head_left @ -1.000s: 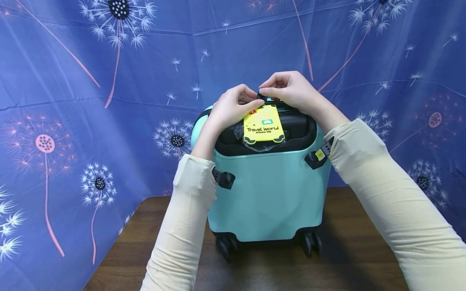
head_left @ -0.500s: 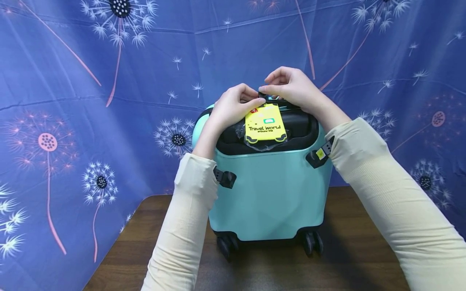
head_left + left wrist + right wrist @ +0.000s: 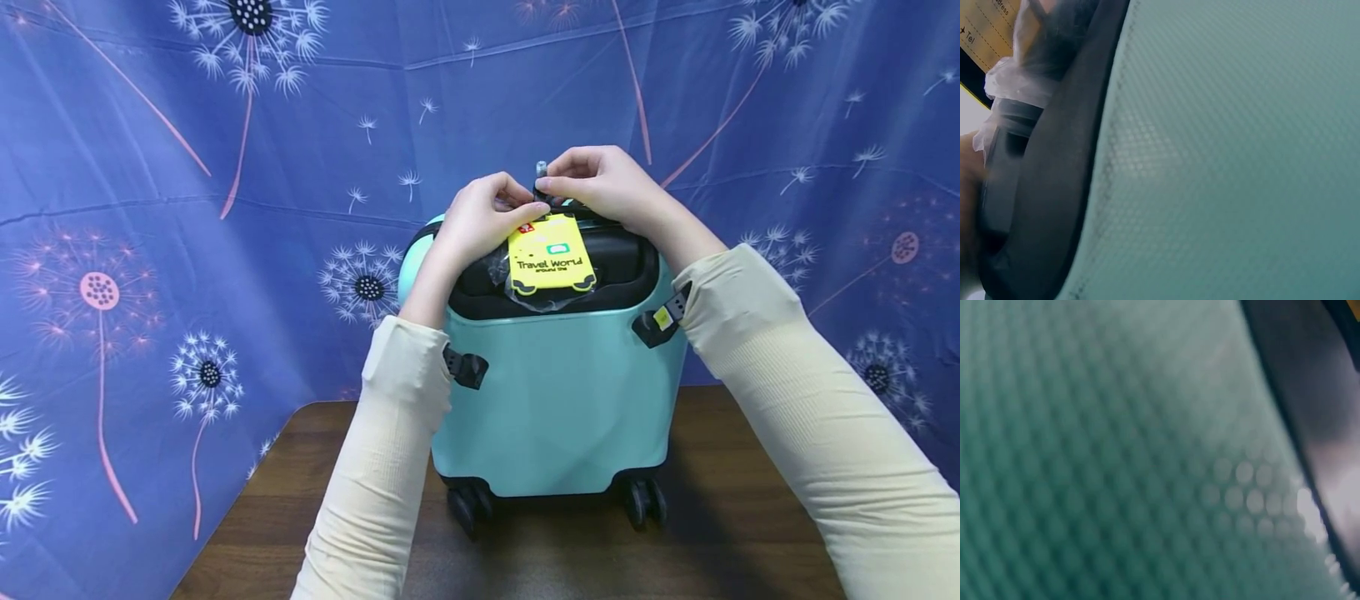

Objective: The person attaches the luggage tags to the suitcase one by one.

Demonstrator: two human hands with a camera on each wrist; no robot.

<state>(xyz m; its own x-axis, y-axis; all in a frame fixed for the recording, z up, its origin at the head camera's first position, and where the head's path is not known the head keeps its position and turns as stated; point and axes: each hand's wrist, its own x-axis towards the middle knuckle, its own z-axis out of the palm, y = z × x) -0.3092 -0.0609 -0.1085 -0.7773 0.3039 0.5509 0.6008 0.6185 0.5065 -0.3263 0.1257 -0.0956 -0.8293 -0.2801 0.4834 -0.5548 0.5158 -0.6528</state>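
A turquoise hard-shell suitcase [image 3: 558, 400] stands upright on its wheels. A yellow luggage tag [image 3: 551, 254] lettered "Travel World" lies against its black top panel [image 3: 626, 258], clear plastic film [image 3: 1016, 81] around its lower edge. My left hand [image 3: 483, 218] pinches the black strap [image 3: 540, 197] at the tag's upper end between thumb and fingers. Just right of it, my right hand [image 3: 603, 183] pinches that strap too, and a pale, shiny strap end [image 3: 542, 169] sticks up beside its fingertips. The handle behind is mostly hidden by the hands. Both wrist views show mainly the textured shell.
Beneath the suitcase is a dark brown wooden table [image 3: 300, 500]. A blue cloth [image 3: 300, 167] with dandelion prints hangs close behind and at the left. Black wrist cameras sit on both forearms, near the suitcase front.
The right hand first lifted slightly, then came back down. A pale strap end now shows above its fingertips. The left hand keeps its pinch in nearly the same place.
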